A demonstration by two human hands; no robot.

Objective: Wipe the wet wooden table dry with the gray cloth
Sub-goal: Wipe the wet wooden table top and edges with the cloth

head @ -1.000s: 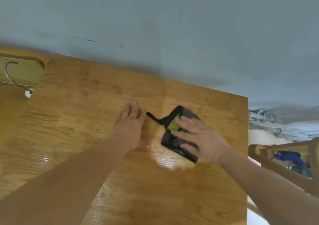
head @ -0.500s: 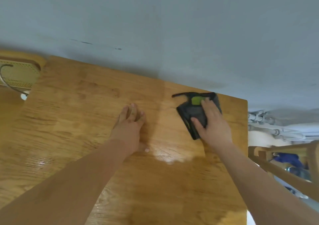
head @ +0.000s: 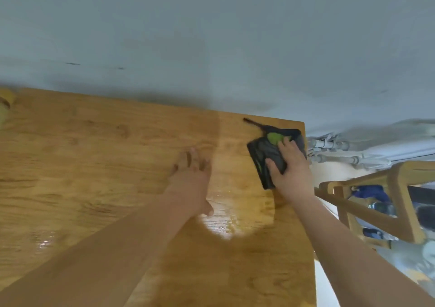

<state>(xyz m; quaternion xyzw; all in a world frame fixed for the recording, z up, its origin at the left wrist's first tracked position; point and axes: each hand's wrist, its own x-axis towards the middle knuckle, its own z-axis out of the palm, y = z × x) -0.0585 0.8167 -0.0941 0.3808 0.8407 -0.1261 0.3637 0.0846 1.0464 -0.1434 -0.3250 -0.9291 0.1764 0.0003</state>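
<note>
The wooden table fills the lower left of the view, with a shiny wet patch near its middle. A folded dark gray cloth with a green patch and a thin black loop lies at the table's far right corner. My right hand presses flat on the cloth, fingers spread over it and thumb at its left side. My left hand rests flat on the bare wood to the left of the cloth, fingers apart, holding nothing.
A gray wall runs along the table's far edge. White pipes sit beyond the right edge, and a wooden chair stands to the right. Another wet sheen shows at the near left.
My right hand has slid the cloth away from me and to the right, from the table's middle to its far right corner. My left hand has stayed flat in place.
</note>
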